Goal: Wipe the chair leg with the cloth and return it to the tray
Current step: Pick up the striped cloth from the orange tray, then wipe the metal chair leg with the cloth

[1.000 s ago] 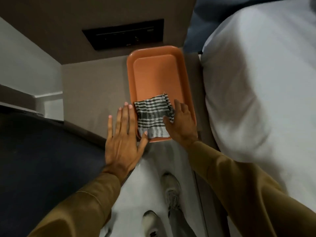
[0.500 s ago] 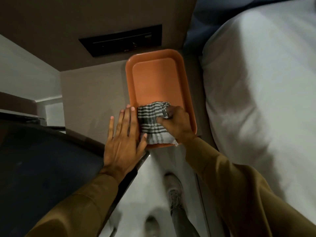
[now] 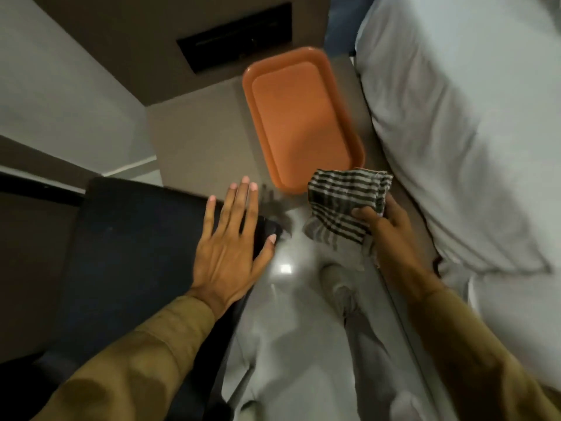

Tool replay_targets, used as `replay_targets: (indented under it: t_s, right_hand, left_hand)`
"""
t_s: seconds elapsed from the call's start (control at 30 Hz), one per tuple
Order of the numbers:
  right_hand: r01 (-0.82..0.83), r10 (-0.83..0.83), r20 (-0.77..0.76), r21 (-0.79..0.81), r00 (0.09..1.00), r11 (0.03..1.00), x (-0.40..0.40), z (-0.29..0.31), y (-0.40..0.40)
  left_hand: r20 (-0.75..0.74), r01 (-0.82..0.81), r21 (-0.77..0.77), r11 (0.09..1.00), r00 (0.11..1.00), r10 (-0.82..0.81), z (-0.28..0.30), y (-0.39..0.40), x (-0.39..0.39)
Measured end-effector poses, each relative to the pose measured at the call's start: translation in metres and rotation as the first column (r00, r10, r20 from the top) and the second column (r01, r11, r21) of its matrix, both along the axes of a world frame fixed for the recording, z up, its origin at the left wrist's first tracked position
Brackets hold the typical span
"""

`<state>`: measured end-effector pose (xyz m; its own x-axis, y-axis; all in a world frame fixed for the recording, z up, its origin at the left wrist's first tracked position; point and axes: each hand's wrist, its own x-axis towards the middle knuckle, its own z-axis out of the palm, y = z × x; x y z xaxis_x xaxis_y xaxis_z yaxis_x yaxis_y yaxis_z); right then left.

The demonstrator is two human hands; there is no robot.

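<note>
An orange tray point(image 3: 299, 117) lies empty on a brown bedside surface point(image 3: 197, 141). My right hand point(image 3: 391, 235) is shut on a grey and black striped cloth point(image 3: 343, 208), held in the air just below and to the right of the tray's near end. My left hand point(image 3: 230, 241) lies flat with fingers spread on the front right corner of a dark chair seat point(image 3: 127, 253). A dark bit of the chair's frame shows under my left thumb. The chair legs are hidden under the seat.
A white bed with a pillow point(image 3: 461, 123) fills the right side. A black recessed panel point(image 3: 236, 38) sits in the wall behind the tray. My grey trouser legs and a shoe point(image 3: 337, 278) stand on the pale floor between chair and bed.
My right hand closed on the cloth and lifted it out of the tray, toward me and to the right. My left hand moved from the tray's edge onto the chair seat.
</note>
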<state>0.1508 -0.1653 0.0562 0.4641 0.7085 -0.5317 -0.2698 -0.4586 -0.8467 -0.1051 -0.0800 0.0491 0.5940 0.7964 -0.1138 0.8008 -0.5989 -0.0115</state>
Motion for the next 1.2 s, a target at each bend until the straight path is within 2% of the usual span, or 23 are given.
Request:
replay_targets:
  t_s: [0.23, 0.33, 0.4, 0.57, 0.8, 1.0, 1.13, 1.2]
  right_hand:
    - [0.263, -0.267, -0.034, -0.100, 0.963, 0.960, -0.101, -0.038, -0.154]
    - [0.383, -0.386, 0.005, -0.133, 0.922, 0.914, -0.147, -0.072, -0.211]
    - [0.442, -0.453, -0.032, -0.171, 0.891, 0.881, -0.181, -0.093, -0.246]
    - [0.518, -0.563, -0.078, -0.302, 0.823, 0.800, -0.258, -0.141, -0.314]
    - [0.479, -0.563, -0.140, -0.386, 0.815, 0.789, -0.318, -0.181, -0.342]
    - [0.467, -0.563, -0.127, -0.427, 0.817, 0.774, -0.351, -0.185, -0.334]
    - [0.379, -0.449, -0.124, -0.368, 0.885, 0.849, -0.381, -0.172, -0.321]
    - [0.257, -0.296, -0.110, -0.279, 0.949, 0.925, -0.402, -0.154, -0.315]
  left_hand:
    - [-0.088, 0.228, 0.005, 0.974, 0.970, -0.227, -0.016, -0.078, -0.055]
    - [-0.162, 0.364, -0.005, 0.931, 0.919, -0.360, -0.031, -0.099, -0.072]
    - [-0.189, 0.462, -0.003, 0.887, 0.871, -0.454, -0.044, -0.110, -0.079]
    - [-0.161, 0.621, -0.005, 0.784, 0.773, -0.613, -0.076, -0.129, -0.085]
    - [-0.214, 0.681, -0.082, 0.728, 0.701, -0.680, -0.103, -0.137, -0.092]
    - [-0.229, 0.651, -0.100, 0.752, 0.721, -0.655, -0.097, -0.141, -0.088]
    - [-0.209, 0.662, -0.067, 0.746, 0.722, -0.659, -0.101, -0.139, -0.088]
    - [-0.185, 0.662, -0.041, 0.749, 0.731, -0.657, -0.104, -0.138, -0.089]
